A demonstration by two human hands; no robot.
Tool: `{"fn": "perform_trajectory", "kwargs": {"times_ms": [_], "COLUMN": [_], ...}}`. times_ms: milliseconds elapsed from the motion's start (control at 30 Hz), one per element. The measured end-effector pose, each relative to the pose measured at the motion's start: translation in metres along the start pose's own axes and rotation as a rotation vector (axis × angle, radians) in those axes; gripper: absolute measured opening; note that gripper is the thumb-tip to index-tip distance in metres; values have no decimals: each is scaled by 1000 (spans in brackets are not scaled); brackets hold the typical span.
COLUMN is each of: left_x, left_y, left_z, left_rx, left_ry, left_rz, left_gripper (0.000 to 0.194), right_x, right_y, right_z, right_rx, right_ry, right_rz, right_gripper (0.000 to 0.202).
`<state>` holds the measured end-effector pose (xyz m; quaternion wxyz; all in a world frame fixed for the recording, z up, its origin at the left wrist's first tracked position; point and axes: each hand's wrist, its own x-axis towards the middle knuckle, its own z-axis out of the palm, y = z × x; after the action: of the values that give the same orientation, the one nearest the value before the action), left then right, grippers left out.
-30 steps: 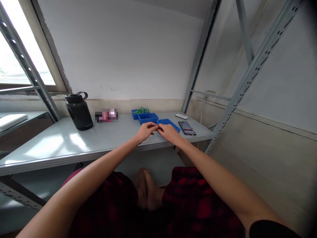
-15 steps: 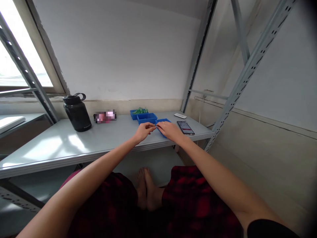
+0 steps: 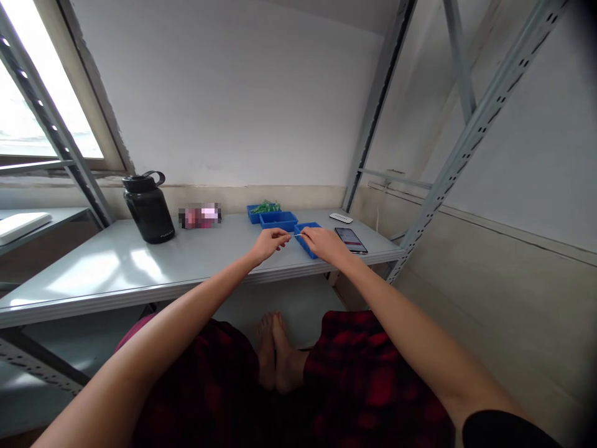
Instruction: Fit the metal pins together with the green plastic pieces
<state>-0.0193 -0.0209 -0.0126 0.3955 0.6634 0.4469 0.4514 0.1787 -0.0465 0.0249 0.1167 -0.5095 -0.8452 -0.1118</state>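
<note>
My left hand (image 3: 271,243) and my right hand (image 3: 323,241) are raised over the front of the shelf, a small gap between their fingertips. A thin, light-coloured piece (image 3: 295,235) spans that gap, its ends pinched by both hands; what it is cannot be made out. Partly behind my right hand lies a blue tray (image 3: 308,247). Beyond it stands a second blue tray (image 3: 278,226), and at the back left a third blue tray (image 3: 253,218) holds green pieces (image 3: 267,208).
A black bottle (image 3: 150,210) stands at the left, near a blurred pink item (image 3: 200,216). Right of the trays lie a phone (image 3: 351,240) and a white flat object (image 3: 341,218). Metal posts rise at both sides. The shelf's front edge (image 3: 196,287) runs below my hands.
My fingertips are slightly farther apart, with more of the thin piece showing between them. The camera view has shifted a little.
</note>
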Motion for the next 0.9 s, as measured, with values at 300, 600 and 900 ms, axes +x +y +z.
{"fn": "perform_trajectory", "kwargs": {"times_ms": [300,600,900], "left_x": [0,-3,-3], "left_y": [3,9,7], "left_z": [-5,-2,-3], "left_rx": [-26,-58,-93], "left_ry": [21,49,-14], "left_rz": [-36,-23,-8], "left_gripper": [23,29,33], "right_x": [0,-1,-2], "right_y": [-2,-4,-11], "right_z": [-1,3,5], "right_rx": [20,-23,-42], "right_ry": [-9,-34,-82], "right_rz": [17,-11,-61], "right_gripper": [34,33,29]}}
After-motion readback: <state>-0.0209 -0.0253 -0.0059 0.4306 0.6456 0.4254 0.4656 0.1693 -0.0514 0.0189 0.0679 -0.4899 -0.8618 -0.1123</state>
